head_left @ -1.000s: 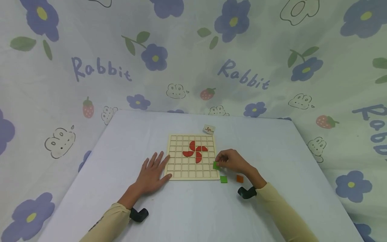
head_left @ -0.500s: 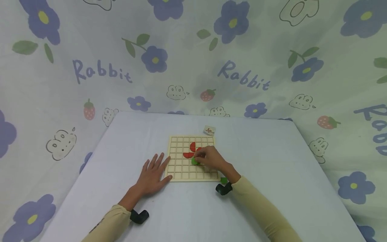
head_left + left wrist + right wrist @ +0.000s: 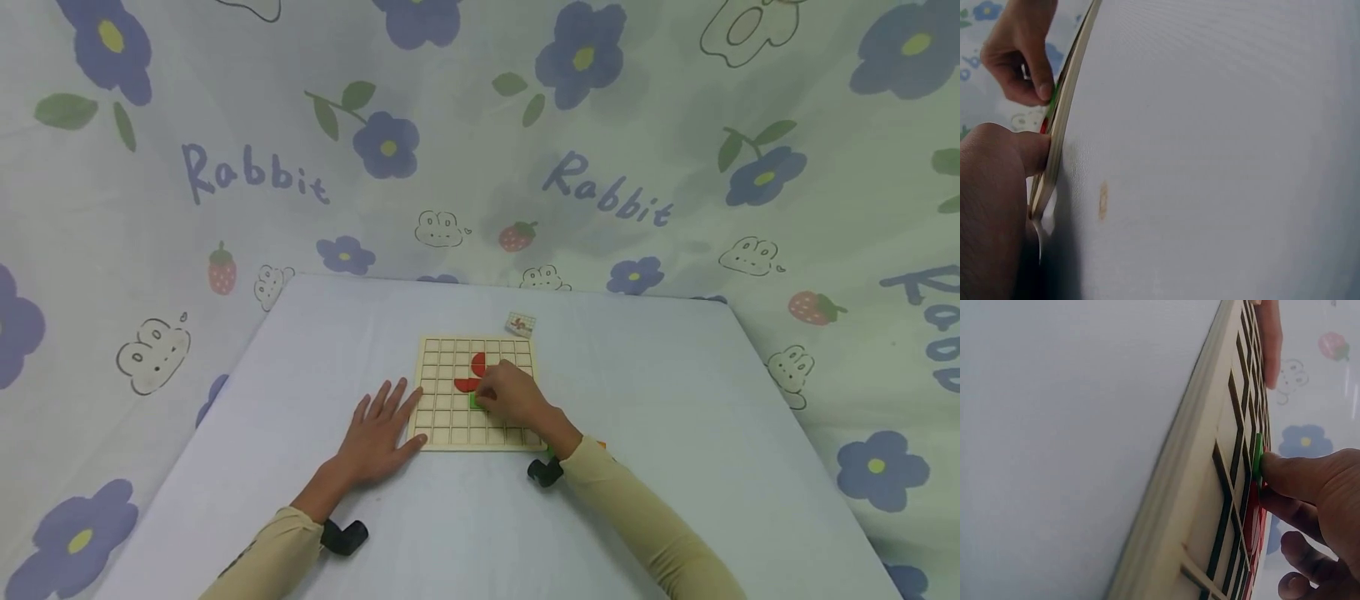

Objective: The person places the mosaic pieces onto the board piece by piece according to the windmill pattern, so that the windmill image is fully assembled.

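A square wooden grid board (image 3: 442, 421) lies on the white table. Red quarter-round pieces (image 3: 478, 364) sit in cells near its middle, some hidden behind my right hand (image 3: 513, 396). That hand pinches a green square tile (image 3: 475, 402) between thumb and finger, right at a cell just below the red pieces. In the right wrist view the thumb (image 3: 1291, 478) is on the face of the green tile (image 3: 1258, 453). My left hand (image 3: 377, 437) is spread flat at the board's left side, thumb and fingertips at its edge.
A small patterned card or box (image 3: 521, 324) lies behind the board's far right corner. An orange tile (image 3: 602, 445) and another green tile (image 3: 551, 452) show partly beside my right sleeve. A floral cloth backdrop (image 3: 465, 183) rises behind the table.
My right hand has carried the green tile left from the board's right edge to a cell below the red pieces, and has lowered it there. My left hand has stayed put.
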Tool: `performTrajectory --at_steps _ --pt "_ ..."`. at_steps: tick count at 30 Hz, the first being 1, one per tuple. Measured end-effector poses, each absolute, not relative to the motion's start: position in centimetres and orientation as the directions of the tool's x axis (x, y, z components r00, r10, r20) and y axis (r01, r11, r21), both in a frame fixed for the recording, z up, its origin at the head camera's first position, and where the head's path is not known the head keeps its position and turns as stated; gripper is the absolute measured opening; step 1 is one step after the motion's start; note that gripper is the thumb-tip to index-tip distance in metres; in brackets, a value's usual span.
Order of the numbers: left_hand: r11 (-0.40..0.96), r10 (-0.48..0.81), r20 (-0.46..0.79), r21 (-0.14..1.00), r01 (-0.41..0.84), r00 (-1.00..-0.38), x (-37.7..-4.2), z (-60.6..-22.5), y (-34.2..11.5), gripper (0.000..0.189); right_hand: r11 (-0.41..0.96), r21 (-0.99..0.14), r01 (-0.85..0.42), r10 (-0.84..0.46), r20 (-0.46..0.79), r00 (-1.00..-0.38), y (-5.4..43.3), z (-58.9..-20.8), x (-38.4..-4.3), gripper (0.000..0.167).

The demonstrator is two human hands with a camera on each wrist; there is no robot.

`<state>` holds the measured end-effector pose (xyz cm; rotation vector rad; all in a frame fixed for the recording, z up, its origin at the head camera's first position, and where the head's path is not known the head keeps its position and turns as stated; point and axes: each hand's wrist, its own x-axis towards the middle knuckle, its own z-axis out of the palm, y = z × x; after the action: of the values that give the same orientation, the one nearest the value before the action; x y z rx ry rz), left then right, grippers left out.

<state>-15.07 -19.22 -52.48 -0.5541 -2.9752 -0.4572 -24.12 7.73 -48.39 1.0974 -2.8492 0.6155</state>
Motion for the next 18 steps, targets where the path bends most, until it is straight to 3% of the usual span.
performTrajectory --at_steps 11,18 --pt "0.901 0.335 0.116 0.251 0.354 -0.935 -14.8 -51.82 -19.09 0.075 0.663 -0.276 -0.696 -0.68 0.167 -0.714 7.71 -48.0 -23.67 0.011" --pt "0.9 0.333 0.083 0.268 0.343 -0.939 -14.78 -51.8 -19.19 0.076 0.682 -0.31 -0.663 -0.656 0.142 -0.741 8.57 -47.71 -23.31 0.01"
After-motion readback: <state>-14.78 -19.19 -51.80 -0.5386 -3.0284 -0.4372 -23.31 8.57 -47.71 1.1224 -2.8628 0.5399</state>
